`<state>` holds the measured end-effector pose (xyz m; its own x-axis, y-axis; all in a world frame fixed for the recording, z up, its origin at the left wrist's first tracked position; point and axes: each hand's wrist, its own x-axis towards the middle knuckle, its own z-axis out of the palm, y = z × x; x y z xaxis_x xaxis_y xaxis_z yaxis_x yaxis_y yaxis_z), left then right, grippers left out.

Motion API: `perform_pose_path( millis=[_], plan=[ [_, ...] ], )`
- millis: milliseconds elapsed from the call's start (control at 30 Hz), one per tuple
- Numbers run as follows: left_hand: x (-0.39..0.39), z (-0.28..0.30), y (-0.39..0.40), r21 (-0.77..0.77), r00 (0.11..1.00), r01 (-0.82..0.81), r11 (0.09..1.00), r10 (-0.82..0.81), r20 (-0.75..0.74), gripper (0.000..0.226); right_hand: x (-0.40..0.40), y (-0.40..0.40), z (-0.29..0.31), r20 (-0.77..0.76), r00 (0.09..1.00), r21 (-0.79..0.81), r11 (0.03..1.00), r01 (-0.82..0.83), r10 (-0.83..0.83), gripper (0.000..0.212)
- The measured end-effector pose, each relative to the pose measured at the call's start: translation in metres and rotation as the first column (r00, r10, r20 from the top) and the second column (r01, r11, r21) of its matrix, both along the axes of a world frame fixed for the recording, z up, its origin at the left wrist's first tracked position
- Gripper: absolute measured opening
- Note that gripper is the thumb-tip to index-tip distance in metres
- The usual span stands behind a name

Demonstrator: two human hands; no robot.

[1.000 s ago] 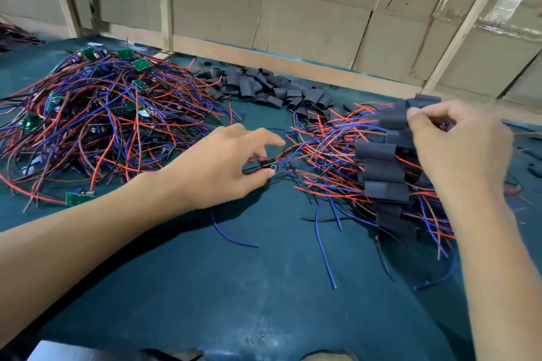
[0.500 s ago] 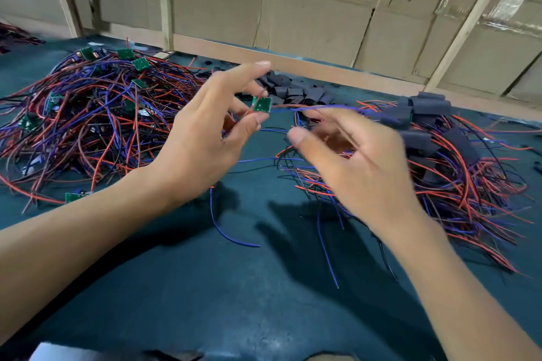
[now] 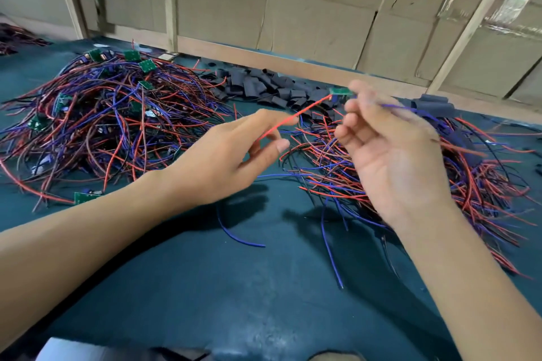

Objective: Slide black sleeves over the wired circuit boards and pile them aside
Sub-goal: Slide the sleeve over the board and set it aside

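Observation:
A small green circuit board [image 3: 340, 92] with a red wire [image 3: 296, 117] and a blue wire hangs above the table's middle. My right hand [image 3: 396, 161], palm towards me, pinches the board at its blurred fingertips. Lower left of it, my left hand [image 3: 234, 158] holds the red wire between index finger and thumb. Loose black sleeves [image 3: 264, 85] lie heaped at the back, behind both hands. On the left spreads the tangle of bare wired boards [image 3: 123, 120]. The sleeved boards [image 3: 434, 105] with their wires are piled at the right, behind my right hand.
The green table mat [image 3: 234, 287] lies in front of my arms, with a stray blue wire [image 3: 234, 234] on it. Cardboard panels and wooden battens [image 3: 170, 0] wall off the table's far edge. A pale object shows at the bottom edge.
The green board went from my left hand's fingertips to my right hand's and moved right. My left hand dropped down along the red wire. My right hand turned palm up.

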<state>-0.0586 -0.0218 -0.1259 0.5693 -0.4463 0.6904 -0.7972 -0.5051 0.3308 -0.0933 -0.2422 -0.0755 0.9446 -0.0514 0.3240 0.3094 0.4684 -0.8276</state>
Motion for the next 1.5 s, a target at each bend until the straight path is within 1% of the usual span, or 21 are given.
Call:
perform_pose_path(
  millis=[67, 133, 200, 267, 367, 400, 467, 500, 533, 567, 600, 633, 767, 900, 1000, 1133, 1233, 1300, 1400, 1433, 1500],
  plan=[
    [0.000, 0.000, 0.001, 0.053, 0.998, 0.016, 0.998, -0.013, -0.056, 0.033, 0.001, -0.005, 0.006, 0.012, 0.999, 0.085, 0.995, -0.044, 0.043, 0.020],
    [-0.003, 0.000, 0.001, 0.106, 0.993, 0.065, 0.992, -0.053, -0.109, 0.035, 0.001, -0.009, 0.010, 0.024, 1.000, 0.121, 0.992, -0.022, 0.019, 0.025],
    [-0.005, 0.004, 0.002, 0.168, 0.995, 0.067, 0.983, -0.053, -0.085, 0.039, 0.000, -0.011, 0.012, 0.019, 1.000, 0.139, 0.990, 0.012, -0.015, 0.031],
    [-0.002, 0.012, 0.006, 0.211, 0.999, -0.033, 0.977, 0.030, 0.021, 0.043, -0.001, -0.014, 0.012, 0.008, 1.000, 0.198, 0.980, -0.024, 0.023, 0.035],
    [0.012, 0.021, 0.020, 0.200, 0.938, -0.331, 0.922, 0.296, 0.182, 0.044, -0.003, -0.016, 0.013, -0.001, 0.988, 0.292, 0.945, -0.150, 0.157, 0.040],
    [0.018, 0.021, 0.027, 0.189, 0.897, -0.432, 0.882, 0.398, 0.193, 0.042, -0.003, -0.016, 0.013, 0.001, 0.980, 0.292, 0.937, -0.190, 0.198, 0.041],
    [0.028, 0.018, 0.040, 0.239, 0.803, -0.591, 0.771, 0.591, 0.077, 0.046, -0.004, -0.015, 0.014, -0.011, 0.967, 0.256, 0.935, -0.245, 0.256, 0.041],
    [0.032, 0.017, 0.046, 0.321, 0.737, -0.643, 0.695, 0.676, 0.011, 0.049, -0.005, -0.014, 0.014, -0.024, 0.962, 0.230, 0.938, -0.260, 0.273, 0.042],
    [0.035, 0.015, 0.051, 0.430, 0.668, -0.672, 0.603, 0.744, 0.001, 0.050, -0.005, -0.012, 0.013, -0.041, 0.958, 0.209, 0.940, -0.269, 0.283, 0.046],
    [0.038, 0.012, 0.054, 0.519, 0.624, -0.679, 0.519, 0.781, 0.037, 0.049, -0.005, -0.011, 0.012, -0.062, 0.956, 0.195, 0.943, -0.271, 0.287, 0.050],
    [0.040, 0.009, 0.055, 0.574, 0.613, -0.677, 0.462, 0.785, 0.091, 0.048, -0.005, -0.010, 0.011, -0.082, 0.955, 0.184, 0.946, -0.266, 0.285, 0.054],
    [0.041, 0.007, 0.055, 0.589, 0.619, -0.674, 0.446, 0.776, 0.121, 0.046, -0.004, -0.009, 0.009, -0.099, 0.956, 0.173, 0.951, -0.257, 0.277, 0.056],
    [0.042, 0.006, 0.045, 0.539, 0.670, -0.639, 0.549, 0.742, 0.038, 0.045, 0.000, -0.007, 0.005, -0.156, 0.962, 0.110, 0.972, -0.208, 0.223, 0.049],
    [0.057, 0.012, 0.030, 0.448, 0.747, -0.627, 0.637, 0.654, 0.117, 0.040, 0.004, -0.002, -0.003, -0.218, 0.962, 0.070, 0.985, -0.156, 0.167, 0.041],
    [0.089, 0.025, 0.017, 0.501, 0.791, -0.564, 0.656, 0.603, 0.101, 0.039, 0.004, 0.007, -0.008, -0.219, 0.969, 0.003, 0.993, -0.115, 0.113, 0.035],
    [0.145, 0.032, 0.002, 0.628, 0.801, -0.495, 0.601, 0.596, 0.061, 0.045, 0.005, 0.012, -0.016, -0.063, 0.997, -0.178, 0.983, 0.038, -0.050, 0.034],
    [0.182, 0.030, -0.005, 0.710, 0.829, -0.459, 0.533, 0.544, 0.128, 0.054, 0.002, 0.020, -0.028, 0.110, 0.976, -0.346, 0.913, 0.214, -0.187, 0.031],
    [0.203, 0.027, -0.008, 0.804, 0.850, -0.376, 0.461, 0.516, 0.102, 0.060, -0.004, 0.027, -0.039, 0.245, 0.937, -0.485, 0.805, 0.342, -0.250, 0.029],
    [0.218, 0.017, -0.009, 0.873, 0.823, -0.310, 0.376, 0.566, 0.048, 0.053, -0.015, 0.036, -0.052, 0.487, 0.858, -0.652, 0.586, 0.482, -0.164, 0.025],
    [0.220, 0.014, -0.008, 0.873, 0.823, -0.323, 0.366, 0.564, 0.068, 0.048, -0.017, 0.037, -0.053, 0.538, 0.833, -0.670, 0.535, 0.514, -0.126, 0.026],
    [0.223, 0.017, -0.005, 0.864, 0.830, -0.346, 0.364, 0.549, 0.101, 0.042, -0.018, 0.039, -0.053, 0.586, 0.805, -0.675, 0.495, 0.546, -0.089, 0.033]
  ],
)
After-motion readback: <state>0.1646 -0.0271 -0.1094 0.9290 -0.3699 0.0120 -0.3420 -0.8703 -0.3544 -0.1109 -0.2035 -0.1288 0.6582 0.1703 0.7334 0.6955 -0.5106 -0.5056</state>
